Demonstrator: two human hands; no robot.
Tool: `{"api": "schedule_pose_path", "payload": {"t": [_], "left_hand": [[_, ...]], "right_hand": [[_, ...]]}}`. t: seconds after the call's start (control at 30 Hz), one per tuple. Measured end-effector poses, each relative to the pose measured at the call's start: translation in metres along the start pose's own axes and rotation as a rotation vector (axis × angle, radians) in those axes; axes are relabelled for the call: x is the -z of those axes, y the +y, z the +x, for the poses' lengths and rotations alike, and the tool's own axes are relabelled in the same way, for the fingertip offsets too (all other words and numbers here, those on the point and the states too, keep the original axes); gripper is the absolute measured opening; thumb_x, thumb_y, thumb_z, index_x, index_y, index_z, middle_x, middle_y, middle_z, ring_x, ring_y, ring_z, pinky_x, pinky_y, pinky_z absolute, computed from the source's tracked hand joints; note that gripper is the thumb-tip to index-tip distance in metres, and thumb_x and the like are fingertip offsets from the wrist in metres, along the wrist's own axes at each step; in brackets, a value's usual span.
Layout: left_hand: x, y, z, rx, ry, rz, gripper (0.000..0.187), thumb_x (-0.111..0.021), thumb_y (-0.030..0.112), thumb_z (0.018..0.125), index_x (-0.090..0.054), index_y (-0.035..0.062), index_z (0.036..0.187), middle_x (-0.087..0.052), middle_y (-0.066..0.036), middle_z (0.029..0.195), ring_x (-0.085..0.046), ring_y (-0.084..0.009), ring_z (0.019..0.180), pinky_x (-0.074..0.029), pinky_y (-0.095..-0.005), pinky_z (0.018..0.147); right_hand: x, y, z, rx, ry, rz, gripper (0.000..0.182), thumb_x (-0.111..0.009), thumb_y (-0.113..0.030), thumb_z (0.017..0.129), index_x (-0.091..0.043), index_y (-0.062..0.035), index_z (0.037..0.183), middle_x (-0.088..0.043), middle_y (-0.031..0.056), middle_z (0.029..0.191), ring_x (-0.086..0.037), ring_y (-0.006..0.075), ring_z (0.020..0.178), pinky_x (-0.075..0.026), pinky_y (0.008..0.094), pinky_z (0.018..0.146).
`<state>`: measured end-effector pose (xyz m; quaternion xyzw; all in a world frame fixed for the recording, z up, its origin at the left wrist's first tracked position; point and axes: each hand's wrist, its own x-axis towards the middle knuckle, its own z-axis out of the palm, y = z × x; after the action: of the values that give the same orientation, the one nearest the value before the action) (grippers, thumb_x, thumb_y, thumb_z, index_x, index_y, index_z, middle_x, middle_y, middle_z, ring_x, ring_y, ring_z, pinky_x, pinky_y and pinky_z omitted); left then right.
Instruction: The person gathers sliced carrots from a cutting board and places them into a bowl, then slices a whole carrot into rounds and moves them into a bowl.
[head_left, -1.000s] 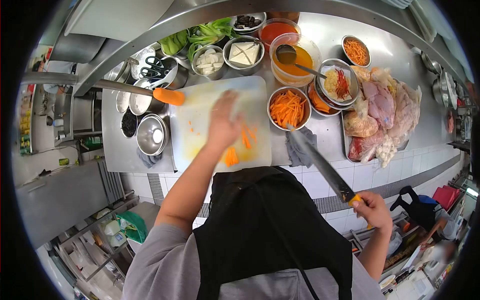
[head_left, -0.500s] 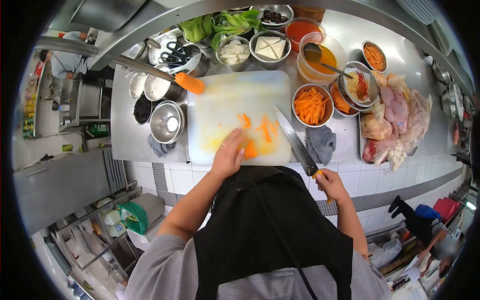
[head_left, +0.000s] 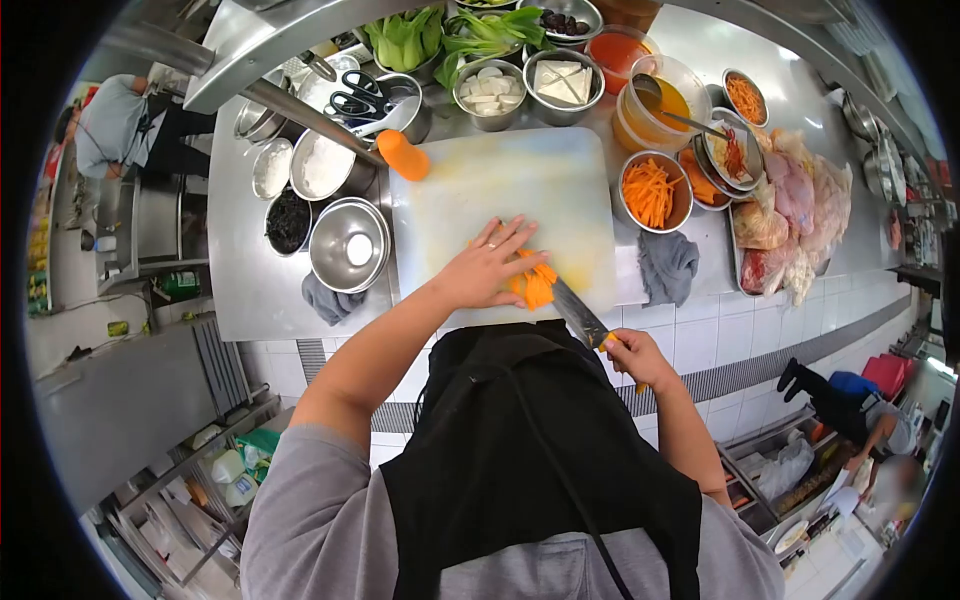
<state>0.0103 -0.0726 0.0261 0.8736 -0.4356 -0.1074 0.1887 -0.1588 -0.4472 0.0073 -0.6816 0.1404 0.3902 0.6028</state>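
Fingers spread, my left hand (head_left: 490,268) lies low over the white cutting board (head_left: 500,165), against a small pile of carrot strips (head_left: 537,287). My right hand (head_left: 637,358) grips a kitchen knife (head_left: 580,314) by its yellow handle. The blade points up and left, its tip end at the right side of the pile, partly hidden by the strips. A thick carrot piece (head_left: 402,156) rests at the board's upper left corner. Right of the board stands a metal bowl of cut carrot strips (head_left: 652,193).
Nested metal bowls (head_left: 338,262) stand left of the board beside a bowl of dark shreds (head_left: 289,222). Behind are scissors (head_left: 356,94), tofu (head_left: 562,82) and a tub of orange liquid (head_left: 640,125). A grey cloth (head_left: 668,268) and a tray of raw meat (head_left: 785,215) are rightward.
The scattered carrot strips are now gathered in one pile. My left hand has moved up and right with fingers spreading, and the knife has come left onto the board.
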Motion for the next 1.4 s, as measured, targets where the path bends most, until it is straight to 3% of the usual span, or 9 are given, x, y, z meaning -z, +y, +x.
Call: {"api": "schedule_pose_path", "payload": {"t": [0.33, 0.53, 0.87, 1.0, 1.2, 1.27, 1.3, 1.37, 1.4], "left_hand": [[-0.021, -0.011, 0.008, -0.244, 0.022, -0.006, 0.053, -0.070, 0.045, 0.103, -0.064, 0.0227, 0.151, -0.047, -0.010, 0.170, -0.037, -0.0347, 0.162, -0.029, -0.0614, 0.133], [-0.002, 0.003, 0.027, -0.277, 0.109, -0.058, 0.044, -0.074, 0.037, 0.101, -0.070, 0.0180, 0.140, -0.060, -0.008, 0.158, -0.048, -0.0343, 0.154, -0.033, -0.0584, 0.131], [0.031, 0.055, 0.182, -0.366, 0.353, -0.193, 0.039, -0.074, 0.026, 0.100, -0.071, 0.0101, 0.136, -0.069, -0.013, 0.144, -0.058, -0.0372, 0.144, -0.040, -0.0587, 0.125], [0.009, 0.057, 0.235, -0.265, 0.403, -0.282, 0.037, -0.072, 0.025, 0.101, -0.071, 0.0065, 0.133, -0.070, -0.016, 0.142, -0.059, -0.0388, 0.141, -0.042, -0.0536, 0.124], [0.015, 0.064, 0.245, -0.040, 0.459, -0.243, 0.045, -0.068, 0.018, 0.101, -0.066, -0.0007, 0.142, -0.065, -0.020, 0.148, -0.059, -0.0408, 0.139, -0.045, -0.0510, 0.122], [0.026, 0.075, 0.230, -0.033, 0.696, -0.297, 0.048, -0.069, 0.019, 0.100, -0.065, 0.0008, 0.144, -0.064, -0.020, 0.150, -0.057, -0.0414, 0.142, -0.043, -0.0545, 0.122], [0.029, 0.090, 0.224, -0.034, 0.690, -0.297, 0.048, -0.069, 0.019, 0.100, -0.065, 0.0008, 0.144, -0.064, -0.020, 0.150, -0.057, -0.0414, 0.142, -0.043, -0.0545, 0.122], [0.032, 0.114, 0.209, -0.381, 0.409, -0.197, 0.060, -0.070, 0.035, 0.102, -0.060, 0.0036, 0.152, -0.056, -0.020, 0.160, -0.047, -0.0417, 0.153, -0.034, -0.0606, 0.128], [0.027, 0.121, 0.206, -0.371, 0.411, -0.187, 0.060, -0.070, 0.035, 0.102, -0.060, 0.0036, 0.152, -0.056, -0.020, 0.160, -0.047, -0.0417, 0.153, -0.034, -0.0606, 0.128]], "right_hand": [[-0.068, 0.004, 0.001, 0.005, 0.117, 0.062, 0.029, -0.069, -0.029, 0.110, -0.075, -0.0008, 0.112, -0.066, -0.0017, 0.080, -0.060, 0.0088, 0.066, -0.050, 0.0279, 0.062], [-0.059, -0.047, -0.038, 0.003, 0.185, 0.044, 0.030, -0.068, -0.028, 0.110, -0.076, 0.0008, 0.109, -0.065, -0.0007, 0.076, -0.059, 0.0087, 0.062, -0.049, 0.0287, 0.059], [0.017, -0.111, -0.127, 0.001, 0.405, 0.145, 0.031, -0.065, -0.027, 0.111, -0.070, 0.0017, 0.099, -0.062, -0.0007, 0.075, -0.056, 0.0072, 0.059, -0.047, 0.0262, 0.056], [0.053, -0.108, -0.167, -0.055, 0.457, 0.168, 0.033, -0.064, -0.027, 0.111, -0.070, 0.0015, 0.097, -0.062, 0.0007, 0.075, -0.057, 0.0090, 0.057, -0.047, 0.0278, 0.054], [0.091, -0.088, -0.208, -0.182, 0.443, 0.227, 0.037, -0.064, -0.030, 0.111, -0.072, 0.0030, 0.097, -0.064, 0.0025, 0.073, -0.060, 0.0110, 0.057, -0.049, 0.0295, 0.054], [0.098, -0.090, -0.197, -0.173, 0.434, 0.210, 0.037, -0.064, -0.030, 0.111, -0.072, 0.0031, 0.098, -0.064, 0.0027, 0.074, -0.060, 0.0108, 0.057, -0.049, 0.0294, 0.054], [0.100, -0.093, -0.189, -0.167, 0.423, 0.189, 0.036, -0.064, -0.030, 0.111, -0.072, 0.0032, 0.099, -0.065, 0.0028, 0.076, -0.060, 0.0107, 0.057, -0.050, 0.0293, 0.055], [0.106, -0.103, -0.170, -0.157, 0.385, 0.160, 0.036, -0.064, -0.030, 0.111, -0.072, 0.0035, 0.100, -0.065, 0.0028, 0.075, -0.060, 0.0106, 0.058, -0.050, 0.0291, 0.055], [0.110, -0.109, -0.161, -0.148, 0.349, 0.126, 0.035, -0.064, -0.029, 0.111, -0.072, 0.0038, 0.101, -0.065, 0.0027, 0.075, -0.060, 0.0105, 0.058, -0.050, 0.0289, 0.056]]}}
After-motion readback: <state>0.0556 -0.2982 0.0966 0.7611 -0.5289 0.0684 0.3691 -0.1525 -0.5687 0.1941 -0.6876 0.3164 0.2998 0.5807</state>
